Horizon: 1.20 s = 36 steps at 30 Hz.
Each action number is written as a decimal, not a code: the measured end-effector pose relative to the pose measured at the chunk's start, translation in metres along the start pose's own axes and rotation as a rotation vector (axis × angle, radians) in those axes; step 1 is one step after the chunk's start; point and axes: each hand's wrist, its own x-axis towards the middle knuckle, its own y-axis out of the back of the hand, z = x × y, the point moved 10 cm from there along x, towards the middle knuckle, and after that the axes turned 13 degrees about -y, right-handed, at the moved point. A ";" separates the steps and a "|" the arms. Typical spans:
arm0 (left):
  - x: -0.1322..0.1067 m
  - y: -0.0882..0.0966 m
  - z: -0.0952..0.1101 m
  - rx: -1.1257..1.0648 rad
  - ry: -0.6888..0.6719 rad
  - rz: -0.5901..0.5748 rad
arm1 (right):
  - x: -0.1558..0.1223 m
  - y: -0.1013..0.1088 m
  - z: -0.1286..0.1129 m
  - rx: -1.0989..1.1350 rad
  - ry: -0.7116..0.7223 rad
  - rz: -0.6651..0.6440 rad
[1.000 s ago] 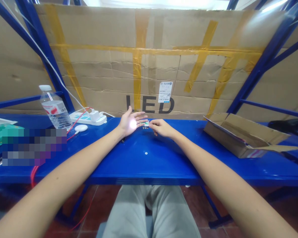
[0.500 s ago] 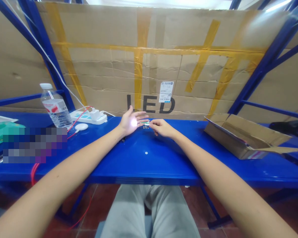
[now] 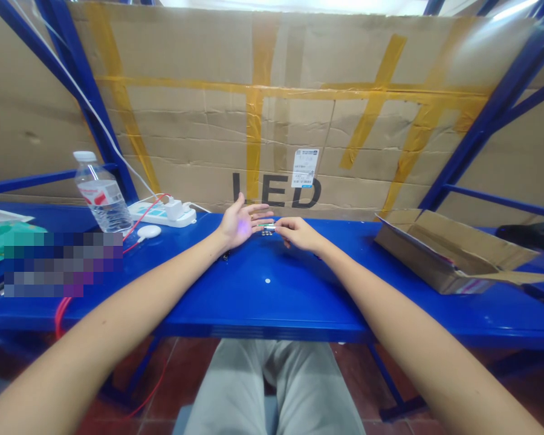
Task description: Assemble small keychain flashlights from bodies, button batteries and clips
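Note:
My left hand (image 3: 240, 222) is held palm up and open above the blue table (image 3: 272, 302), fingers spread to the right. A violet spot of light falls on its palm. My right hand (image 3: 299, 233) pinches a small silver and green flashlight (image 3: 268, 227) between thumb and fingers, its front end pointing at the left palm. Small shiny metal pieces show just below the flashlight, too small to make out. Beside my left wrist lies a small dark object (image 3: 225, 256), partly hidden.
An open cardboard box (image 3: 417, 260) stands at the right. To the left are a water bottle (image 3: 102, 196), a white power strip (image 3: 163, 214), a round white charger (image 3: 149, 232), a red cable (image 3: 61, 314) and a green packet (image 3: 22, 238). A big cardboard sheet (image 3: 190, 139) rises behind.
The light on my left palm has turned from bright white to a dimmer violet. Both hands keep nearly the same place, with the flashlight still pinched in the right.

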 end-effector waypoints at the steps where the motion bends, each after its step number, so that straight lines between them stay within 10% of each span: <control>1: 0.000 0.000 0.000 0.002 -0.001 0.003 | 0.000 0.000 0.000 0.003 0.000 -0.003; 36: 0.000 -0.002 0.003 -0.003 -0.009 0.004 | 0.002 0.003 0.007 0.048 -0.067 0.060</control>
